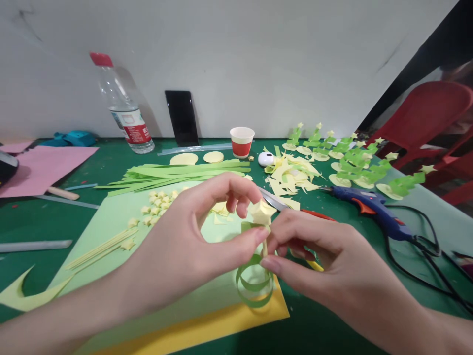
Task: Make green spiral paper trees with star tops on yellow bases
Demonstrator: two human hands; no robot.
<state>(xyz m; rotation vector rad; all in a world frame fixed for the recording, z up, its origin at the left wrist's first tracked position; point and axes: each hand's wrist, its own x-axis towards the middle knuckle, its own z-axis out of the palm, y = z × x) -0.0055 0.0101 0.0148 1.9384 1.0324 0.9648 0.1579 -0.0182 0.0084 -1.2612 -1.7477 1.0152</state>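
Behind the green tabletop [314, 328] stands a plain white wall [277, 59], with a clear bottle [131, 121], a dark phone [182, 118] and a paper cup [242, 145] set along the far edge and a red chair [424, 111] beyond the right side.

From the head view, a pale green sheet [111, 217] lies over the near left half of the tabletop, above a yellow sheet [258, 320]. Over the yellow sheet's right corner, between both hands, is a yellow paper star [262, 212] at the top of a curled green strip [258, 301]. The left hand [192, 241] grips the star between thumb and forefinger. The right hand [328, 246] pinches just below the star, where the strip rises; its folded fingers partly hide the hold.

Similar star-topped curls [354, 160] stand on round bases toward the far right corner, near a blue glue gun [384, 209]. By that likeness, the step in hand seems to be fixing star to strip; whether glue is on it, I cannot tell. The next move calls for a light, steady press that keeps the star upright and its points uncrushed.
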